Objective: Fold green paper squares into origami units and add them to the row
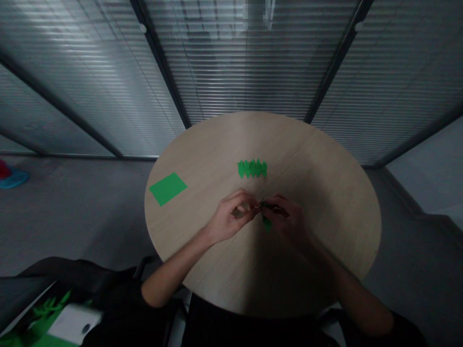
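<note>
Over the middle of the round table, my left hand (pixel 231 217) is closed in a pinch, thumb and fingertips meeting at the edge of a small folded green paper piece (pixel 266 223). My right hand (pixel 289 219) grips that same piece from the other side, its fingers in shadow and partly covering it. Most of the paper is hidden by the fingers, so its full shape cannot be made out. Just beyond my hands, several green folded paper pieces with pointed ends (pixel 252 168) stand side by side in a row.
A flat green paper sheet (pixel 168 188) lies at the left of the wooden table (pixel 217 140). At lower left, an open container holds green pieces and a white object (pixel 75 323). Glass partitions with blinds (pixel 246 82) rise behind the table. A blue and red object (pixel 12 177) is on the floor.
</note>
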`<state>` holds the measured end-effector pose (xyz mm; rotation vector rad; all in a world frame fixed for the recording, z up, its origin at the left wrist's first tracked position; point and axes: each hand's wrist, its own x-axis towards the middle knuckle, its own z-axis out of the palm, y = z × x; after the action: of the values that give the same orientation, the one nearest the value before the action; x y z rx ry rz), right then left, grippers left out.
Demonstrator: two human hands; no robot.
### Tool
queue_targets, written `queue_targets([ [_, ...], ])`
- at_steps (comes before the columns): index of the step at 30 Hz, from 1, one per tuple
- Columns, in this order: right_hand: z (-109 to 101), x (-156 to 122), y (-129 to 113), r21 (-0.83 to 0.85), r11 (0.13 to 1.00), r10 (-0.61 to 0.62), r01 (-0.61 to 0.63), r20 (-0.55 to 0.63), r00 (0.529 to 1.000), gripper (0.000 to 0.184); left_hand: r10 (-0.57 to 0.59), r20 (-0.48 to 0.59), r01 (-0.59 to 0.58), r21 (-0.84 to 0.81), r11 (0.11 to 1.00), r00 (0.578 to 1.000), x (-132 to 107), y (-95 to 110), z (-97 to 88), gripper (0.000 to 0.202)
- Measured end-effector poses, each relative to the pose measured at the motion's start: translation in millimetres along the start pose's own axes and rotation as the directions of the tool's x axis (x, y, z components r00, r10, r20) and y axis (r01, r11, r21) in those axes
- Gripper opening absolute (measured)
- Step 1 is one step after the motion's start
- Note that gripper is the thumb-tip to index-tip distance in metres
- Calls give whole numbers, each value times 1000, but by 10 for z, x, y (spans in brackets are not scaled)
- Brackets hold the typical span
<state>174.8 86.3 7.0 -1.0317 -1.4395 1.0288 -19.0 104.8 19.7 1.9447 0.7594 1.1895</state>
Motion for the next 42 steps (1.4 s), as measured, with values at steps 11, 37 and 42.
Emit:
queue_targets([
  [11,2,4,-6,31,989,146,-147,34,989,21,-10,21,10,30,999,1000,-4,-7,-1,3],
  [37,13,-5,-38,-35,999,-11,10,-28,1000,9,-229,0,226,-180,957,973,-24,20,77,12],
  [42,17,2,-46,-25,999,-23,22,-33,999,12,-282,1,272,-264,925,960,0,36,100,13],
])
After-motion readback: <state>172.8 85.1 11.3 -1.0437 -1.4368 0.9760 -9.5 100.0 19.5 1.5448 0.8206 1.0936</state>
